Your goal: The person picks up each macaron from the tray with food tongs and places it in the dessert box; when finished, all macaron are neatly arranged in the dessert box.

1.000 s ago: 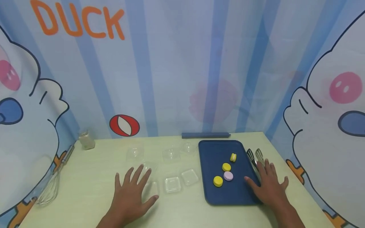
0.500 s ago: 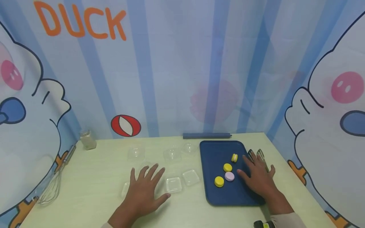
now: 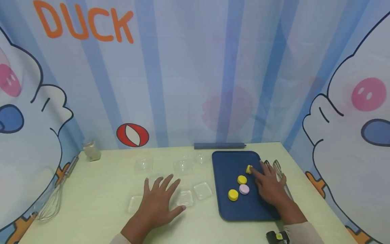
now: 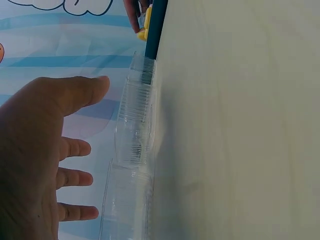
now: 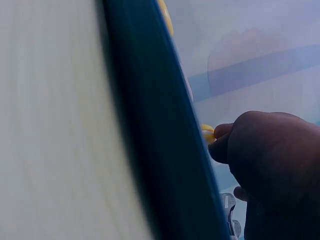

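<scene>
My right hand (image 3: 269, 189) is pinching the upright yellow macaron (image 3: 248, 169) at the tray's (image 3: 225, 162) twelve o'clock; my left hand (image 3: 158, 203), grip released, is steadying clear boxes (image 3: 185, 198).

- The tray (image 3: 228, 162) was dark blue.
- Three macarons were yellow; the one (image 3: 244, 189) at 3 o'clock of a yellow one (image 3: 233, 194) was purple.
- The table (image 3: 100, 189) was pale green.
</scene>
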Action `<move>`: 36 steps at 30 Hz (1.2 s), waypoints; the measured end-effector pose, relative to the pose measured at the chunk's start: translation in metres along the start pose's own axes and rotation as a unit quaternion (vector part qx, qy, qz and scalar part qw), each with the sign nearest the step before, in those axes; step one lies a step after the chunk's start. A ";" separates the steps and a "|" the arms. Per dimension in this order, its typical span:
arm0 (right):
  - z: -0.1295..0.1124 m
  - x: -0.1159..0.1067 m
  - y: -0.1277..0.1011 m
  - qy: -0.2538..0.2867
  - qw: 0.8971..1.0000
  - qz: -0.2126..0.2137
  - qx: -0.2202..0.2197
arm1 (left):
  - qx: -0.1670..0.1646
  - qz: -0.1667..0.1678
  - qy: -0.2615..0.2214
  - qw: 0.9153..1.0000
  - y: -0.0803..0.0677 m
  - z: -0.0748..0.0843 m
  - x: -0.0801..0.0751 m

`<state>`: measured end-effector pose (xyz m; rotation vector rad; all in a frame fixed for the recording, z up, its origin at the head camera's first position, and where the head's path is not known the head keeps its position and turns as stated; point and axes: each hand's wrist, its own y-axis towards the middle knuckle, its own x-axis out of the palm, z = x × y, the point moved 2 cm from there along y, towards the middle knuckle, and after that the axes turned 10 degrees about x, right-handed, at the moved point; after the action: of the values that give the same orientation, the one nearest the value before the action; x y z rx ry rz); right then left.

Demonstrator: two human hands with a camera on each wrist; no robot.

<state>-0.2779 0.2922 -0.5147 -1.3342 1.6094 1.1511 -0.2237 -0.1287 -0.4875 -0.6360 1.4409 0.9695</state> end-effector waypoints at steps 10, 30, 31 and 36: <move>0.010 -0.012 -0.006 0.000 0.998 0.023 0.064 | 0.003 -0.008 -0.006 1.000 0.002 0.002 -0.002; 0.044 -0.022 -0.007 0.006 0.980 -0.012 0.198 | 0.029 0.040 -0.056 0.997 0.033 0.031 0.019; 0.044 -0.022 -0.007 0.007 0.980 -0.009 0.198 | 0.027 0.043 -0.062 0.997 0.034 0.032 0.020; 0.045 -0.024 -0.007 0.008 0.979 -0.007 0.204 | 0.020 0.046 -0.073 0.996 0.043 0.035 0.025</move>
<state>-0.2664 0.3422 -0.5081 -1.0839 1.7313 0.7465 -0.2448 -0.0739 -0.5016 -0.4635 1.3667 1.0334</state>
